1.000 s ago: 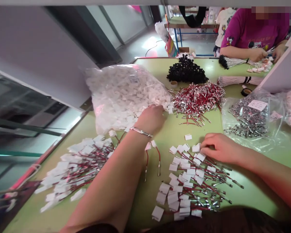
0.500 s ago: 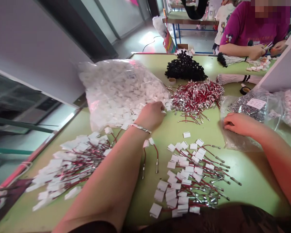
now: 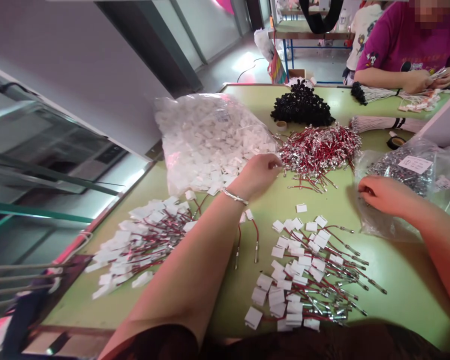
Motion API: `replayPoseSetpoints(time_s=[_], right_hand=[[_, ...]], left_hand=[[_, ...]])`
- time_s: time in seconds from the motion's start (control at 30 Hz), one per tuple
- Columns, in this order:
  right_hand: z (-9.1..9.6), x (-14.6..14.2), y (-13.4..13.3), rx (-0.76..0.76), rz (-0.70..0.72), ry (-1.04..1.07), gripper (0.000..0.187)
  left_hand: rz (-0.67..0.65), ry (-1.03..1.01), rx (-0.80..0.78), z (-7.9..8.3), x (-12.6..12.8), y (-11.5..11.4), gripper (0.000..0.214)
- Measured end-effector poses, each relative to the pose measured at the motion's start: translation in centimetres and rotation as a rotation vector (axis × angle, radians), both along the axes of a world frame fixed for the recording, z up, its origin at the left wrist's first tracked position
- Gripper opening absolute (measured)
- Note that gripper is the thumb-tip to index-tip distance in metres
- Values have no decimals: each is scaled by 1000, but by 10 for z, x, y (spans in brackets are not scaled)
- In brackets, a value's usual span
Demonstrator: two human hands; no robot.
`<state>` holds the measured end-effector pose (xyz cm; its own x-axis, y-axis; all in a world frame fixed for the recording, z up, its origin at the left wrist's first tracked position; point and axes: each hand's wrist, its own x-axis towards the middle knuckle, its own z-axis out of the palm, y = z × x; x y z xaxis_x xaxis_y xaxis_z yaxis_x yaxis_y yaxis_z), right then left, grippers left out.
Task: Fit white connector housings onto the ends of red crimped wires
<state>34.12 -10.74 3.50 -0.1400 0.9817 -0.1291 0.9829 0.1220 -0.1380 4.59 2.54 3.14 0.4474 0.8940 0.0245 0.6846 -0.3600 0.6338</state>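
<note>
My left hand [image 3: 259,174] reaches to the near side of a pile of short red wires with metal ends [image 3: 318,150]. Its fingers are curled in at the pile's left edge, and what they hold, if anything, is hidden. Beside it lies a clear bag of white plastic connector housings [image 3: 210,142]. My right hand [image 3: 384,194] is at the left edge of a clear bag of small metal parts [image 3: 397,167], its fingers bent together; I cannot make out anything in them. Between my hands, one loose white housing [image 3: 301,208] lies on the green table [image 3: 333,202].
Red wires with white housings [image 3: 292,272] lie in front of me, and more form a heap [image 3: 146,235] at left. Behind are black parts [image 3: 302,105], a tape roll [image 3: 396,141] and a white wire bundle [image 3: 390,124]. A person in purple [image 3: 408,40] handles wires across the table.
The whole view has shifted, so things appear farther right. My left hand has moved a little right, closer to the red wires. My right hand stays by the bag of metal parts.
</note>
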Motion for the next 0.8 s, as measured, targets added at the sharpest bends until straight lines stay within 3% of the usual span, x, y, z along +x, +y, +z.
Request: replayPoseSetpoints(time_s=[0.13, 0.2, 0.3, 0.4, 0.47, 0.63, 0.8], right_hand=[[8, -6, -1, 50, -123, 199, 9], [9, -11, -2, 9, -106, 301, 9], [5, -17, -2, -17, -65, 357, 10], [-1, -23, -2, -12, -58, 384, 11], [-3, -27, -3, -22, -55, 411, 12], [-5, -34, -4, -59, -42, 424, 12], [-8, -35, -4, -51, -65, 479, 14]], left_hand=[[-99, -461, -453, 6, 18, -17, 27], [-120, -504, -522, 3, 26, -23, 23], [-133, -337, -349, -5, 34, -30, 19], [-263, -125, -28, -14, 42, -36, 14], [-327, -20, 105, -19, 47, -38, 12], [-320, 128, 169, -25, 47, -33, 16], [-324, 81, 159, -22, 46, -33, 14]])
